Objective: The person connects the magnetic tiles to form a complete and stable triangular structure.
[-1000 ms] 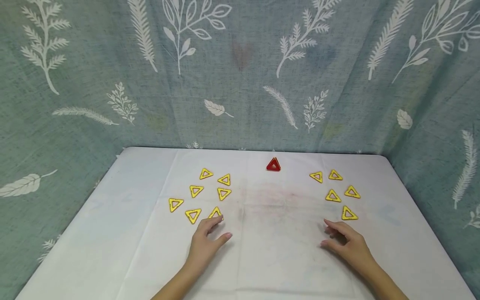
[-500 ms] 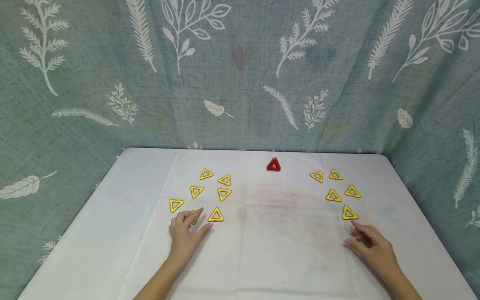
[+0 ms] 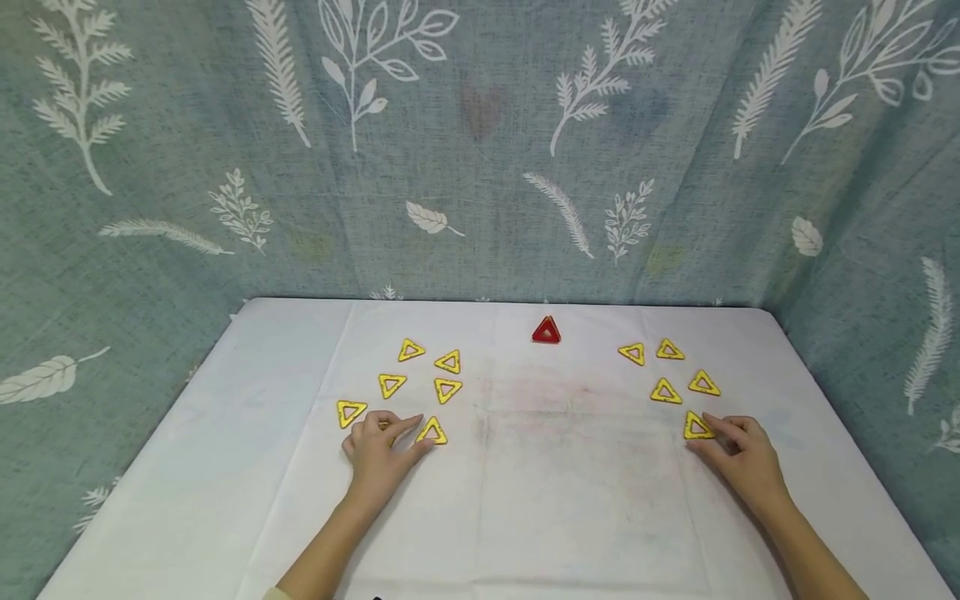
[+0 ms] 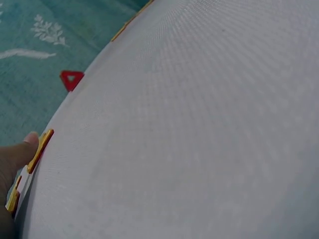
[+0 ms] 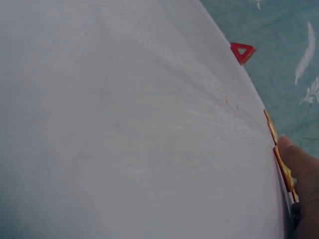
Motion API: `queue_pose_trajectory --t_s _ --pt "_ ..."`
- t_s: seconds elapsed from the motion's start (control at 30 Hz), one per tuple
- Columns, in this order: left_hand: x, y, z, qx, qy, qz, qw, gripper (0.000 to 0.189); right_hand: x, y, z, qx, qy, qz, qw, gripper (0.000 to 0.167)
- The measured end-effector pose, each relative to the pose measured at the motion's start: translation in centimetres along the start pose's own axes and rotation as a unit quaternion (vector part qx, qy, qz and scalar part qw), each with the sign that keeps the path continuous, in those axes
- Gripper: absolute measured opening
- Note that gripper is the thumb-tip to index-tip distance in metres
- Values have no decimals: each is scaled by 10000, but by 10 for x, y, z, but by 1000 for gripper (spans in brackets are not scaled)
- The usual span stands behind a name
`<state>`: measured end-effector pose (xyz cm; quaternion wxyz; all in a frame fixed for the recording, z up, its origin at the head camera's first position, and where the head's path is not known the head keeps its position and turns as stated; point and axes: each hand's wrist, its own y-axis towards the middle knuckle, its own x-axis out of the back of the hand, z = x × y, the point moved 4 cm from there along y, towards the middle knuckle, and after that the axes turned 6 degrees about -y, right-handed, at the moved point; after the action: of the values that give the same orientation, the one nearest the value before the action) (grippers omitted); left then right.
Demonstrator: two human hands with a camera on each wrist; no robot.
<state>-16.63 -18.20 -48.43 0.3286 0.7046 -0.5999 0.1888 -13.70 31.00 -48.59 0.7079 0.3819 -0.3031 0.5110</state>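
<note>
In the head view, my left hand [image 3: 377, 454] has thumb and index finger at the edges of a hollow yellow triangle [image 3: 432, 432], pinching it while it lies on the white cloth. Behind those fingers another yellow triangle is mostly hidden. My right hand [image 3: 746, 462] pinches the nearest yellow triangle [image 3: 698, 426] of the right group between thumb and index finger. Each wrist view shows a thumb against a yellow piece with a red lower edge: one triangle [image 4: 41, 152] at left, one triangle [image 5: 282, 169] at right.
A red triangle [image 3: 547, 330] lies near the table's back edge. Several more yellow triangles, such as one left triangle [image 3: 392, 385] and one right triangle [image 3: 666, 391], lie flat in two groups. A leaf-patterned green curtain [image 3: 480, 167] surrounds the white-covered table [image 3: 570, 517].
My left hand moves left, then returns slightly right to the near triangle. The right hand moves right, then forward onto the nearest right triangle. Both triangles stay in place.
</note>
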Motion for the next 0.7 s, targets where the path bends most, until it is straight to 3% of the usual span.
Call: queue_pose_trajectory --t_s 0.2,0.4,0.7 --pt "-2 -1 -1 -153 184 115 9996 40 -2 5 2 68 -77 47 9999 47" --pt "-2 -3 -1 -403 301 63 9987 34 -4 6 5 -184 40 394 9990 50" --pt "-6 -9 -12 -1292 333 155 9909 29 -6 4 9 -97 53 579 9983 49"
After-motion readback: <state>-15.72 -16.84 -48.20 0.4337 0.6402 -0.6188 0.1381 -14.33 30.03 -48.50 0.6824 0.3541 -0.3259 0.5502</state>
